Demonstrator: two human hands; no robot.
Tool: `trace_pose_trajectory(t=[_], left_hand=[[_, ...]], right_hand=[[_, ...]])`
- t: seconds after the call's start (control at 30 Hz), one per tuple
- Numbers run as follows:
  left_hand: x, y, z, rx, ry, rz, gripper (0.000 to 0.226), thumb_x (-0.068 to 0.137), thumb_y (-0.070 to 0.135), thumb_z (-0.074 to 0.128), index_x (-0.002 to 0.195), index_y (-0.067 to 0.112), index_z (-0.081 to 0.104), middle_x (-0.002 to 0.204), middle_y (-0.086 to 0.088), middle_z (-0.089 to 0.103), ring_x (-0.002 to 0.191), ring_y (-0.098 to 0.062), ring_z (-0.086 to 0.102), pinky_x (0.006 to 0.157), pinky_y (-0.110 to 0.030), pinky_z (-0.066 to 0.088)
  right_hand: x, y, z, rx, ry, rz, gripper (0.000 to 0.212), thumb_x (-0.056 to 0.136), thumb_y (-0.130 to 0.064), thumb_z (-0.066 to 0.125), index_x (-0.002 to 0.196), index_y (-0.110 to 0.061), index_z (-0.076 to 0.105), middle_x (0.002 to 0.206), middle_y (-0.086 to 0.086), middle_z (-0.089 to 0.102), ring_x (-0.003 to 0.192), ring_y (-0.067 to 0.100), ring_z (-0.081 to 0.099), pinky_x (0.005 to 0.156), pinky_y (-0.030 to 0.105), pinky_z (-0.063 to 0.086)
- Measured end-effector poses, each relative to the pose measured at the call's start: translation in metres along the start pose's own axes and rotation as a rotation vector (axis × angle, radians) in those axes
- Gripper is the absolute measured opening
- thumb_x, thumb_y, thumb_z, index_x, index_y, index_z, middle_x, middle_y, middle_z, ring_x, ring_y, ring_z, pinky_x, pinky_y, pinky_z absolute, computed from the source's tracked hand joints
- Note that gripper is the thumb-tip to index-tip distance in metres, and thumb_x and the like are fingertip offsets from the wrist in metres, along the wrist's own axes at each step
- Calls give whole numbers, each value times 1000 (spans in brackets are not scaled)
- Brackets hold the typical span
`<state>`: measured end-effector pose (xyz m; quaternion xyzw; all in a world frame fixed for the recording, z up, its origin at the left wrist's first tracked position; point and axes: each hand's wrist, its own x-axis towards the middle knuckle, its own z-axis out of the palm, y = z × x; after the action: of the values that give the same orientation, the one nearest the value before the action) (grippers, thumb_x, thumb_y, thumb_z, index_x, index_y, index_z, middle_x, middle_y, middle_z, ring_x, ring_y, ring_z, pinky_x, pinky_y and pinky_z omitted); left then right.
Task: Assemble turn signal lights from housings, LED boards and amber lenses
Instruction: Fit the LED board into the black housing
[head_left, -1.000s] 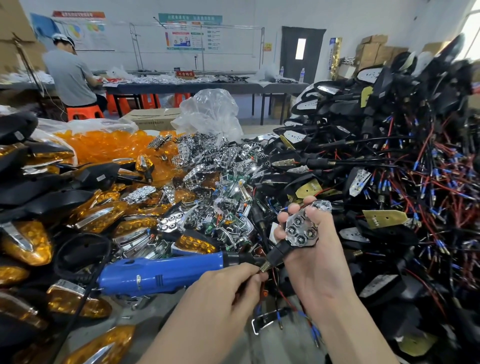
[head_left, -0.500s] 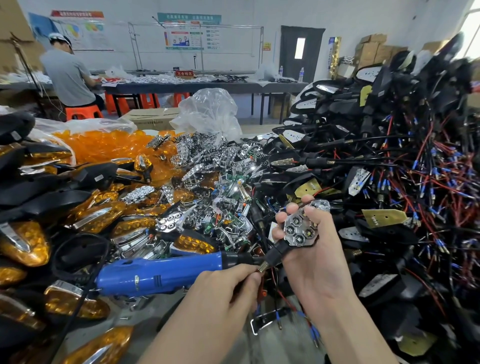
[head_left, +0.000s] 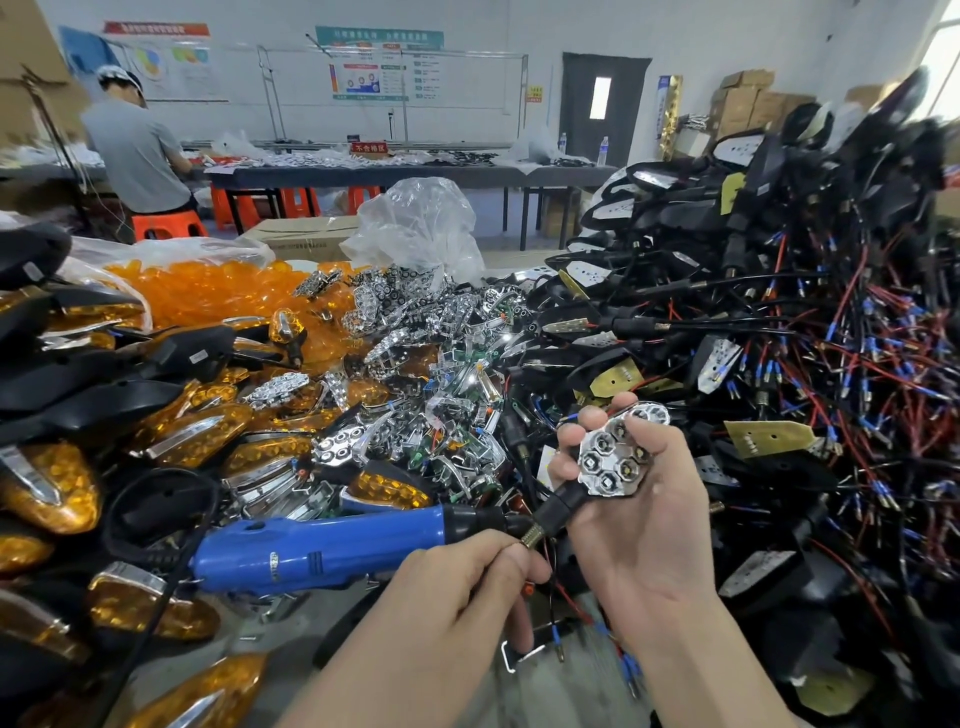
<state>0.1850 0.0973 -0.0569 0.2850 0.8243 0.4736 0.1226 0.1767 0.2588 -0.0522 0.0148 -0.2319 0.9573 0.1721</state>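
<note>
The right hand (head_left: 649, 545) is curled around a black turn signal housing (head_left: 560, 510), palm towards the camera, with its thumb laid across the upper edge of the shiny chrome reflector plate with hexagonal cells (head_left: 613, 460) that sits in the housing's face. The housing's black rubber stalk slants down and to the left out of that grip, and the left hand (head_left: 452, 592) pinches the stalk's threaded metal tip between thumb and fingertips. Both hands hang low in the middle of the view, above a grey worktable (head_left: 550, 696). Just left of the left hand, a blue plastic electric screwdriver with a black nose (head_left: 322, 551) lies on its side on the table, nose pointing at the hands. Behind it spreads a heap of loose chrome reflectors (head_left: 431, 364), and beyond that a clear bag of orange amber lenses (head_left: 208, 291). Finished amber-lensed signal lights (head_left: 52, 483) are piled on the left, and a tall tangle of black housings with red and blue wires (head_left: 779, 338) fills the right. At the back, a person in a grey shirt (head_left: 135, 150) sits at a long dark table (head_left: 395, 174).
</note>
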Motion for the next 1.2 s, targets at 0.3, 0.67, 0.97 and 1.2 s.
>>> trace_pose_trajectory(t=[0.3, 0.67, 0.97, 1.2], left_hand=[[0, -1, 1, -48, 15, -27, 22, 103, 40, 40, 95, 49, 58, 72, 12, 73, 49, 2, 50, 56, -12, 40], [1, -1, 2, -77, 23, -54, 22, 102, 40, 40, 94, 48, 59, 70, 11, 73, 46, -1, 48, 53, -13, 39], [1, 0, 1, -142, 25, -71, 26, 103, 37, 40, 91, 44, 61, 68, 6, 72, 47, -6, 48, 54, -17, 39], [0, 7, -2, -373, -18, -185, 31, 104, 31, 43, 87, 21, 68, 67, -6, 71, 44, -15, 46, 43, -15, 33]], right_hand=[[0, 1, 0, -22, -25, 1, 15, 77, -14, 58, 89, -20, 63, 81, 2, 58, 70, 18, 59, 54, 26, 47], [0, 1, -1, -53, -52, 15, 22, 67, -16, 66, 88, -21, 64, 81, 2, 60, 69, 19, 61, 54, 27, 48], [1, 5, 5, -112, -5, -27, 15, 82, -14, 60, 79, -25, 71, 76, -1, 60, 65, 14, 61, 51, 24, 47], [0, 4, 6, -94, 4, -7, 13, 80, -16, 61, 82, -23, 72, 77, 0, 61, 65, 15, 62, 50, 24, 48]])
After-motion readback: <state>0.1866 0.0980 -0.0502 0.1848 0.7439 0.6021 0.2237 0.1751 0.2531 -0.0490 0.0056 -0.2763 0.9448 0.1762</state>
